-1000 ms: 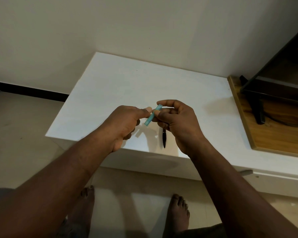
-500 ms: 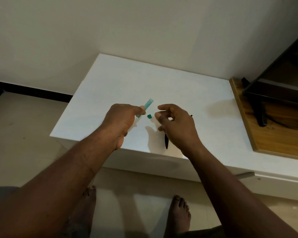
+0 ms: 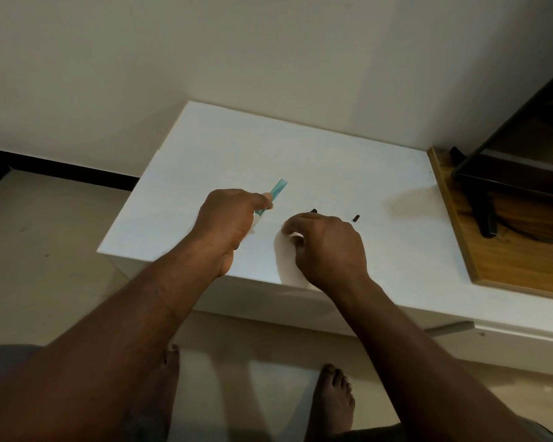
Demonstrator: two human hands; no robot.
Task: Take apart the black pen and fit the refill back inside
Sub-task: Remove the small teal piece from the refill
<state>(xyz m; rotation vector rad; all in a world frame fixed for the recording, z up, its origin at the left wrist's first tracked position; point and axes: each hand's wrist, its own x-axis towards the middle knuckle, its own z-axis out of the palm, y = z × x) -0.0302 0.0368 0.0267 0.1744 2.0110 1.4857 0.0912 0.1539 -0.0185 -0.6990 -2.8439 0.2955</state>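
Note:
My left hand (image 3: 229, 224) pinches a teal see-through pen tube (image 3: 277, 189) by its lower end, and the tube points up and away over the white table (image 3: 300, 148). To its right, my right hand (image 3: 328, 250) rests palm down on the table with curled fingers. Whatever lies under it, including the black pen part seen earlier, is hidden. A small black tip (image 3: 314, 211) shows just beyond its knuckles. I cannot tell whether the hand holds it. Another small black piece (image 3: 356, 218) lies loose on the table to the right.
A wooden board (image 3: 511, 269) lies on the table's right side with a black stand (image 3: 484, 218) and a dark screen on it. The near table edge runs under my wrists. My bare feet (image 3: 334, 400) stand on the tiled floor below.
My hands came apart. The left one carried the teal tube off to the left. The right one dropped onto the table, covering the black pen part. The small teal piece is out of sight.

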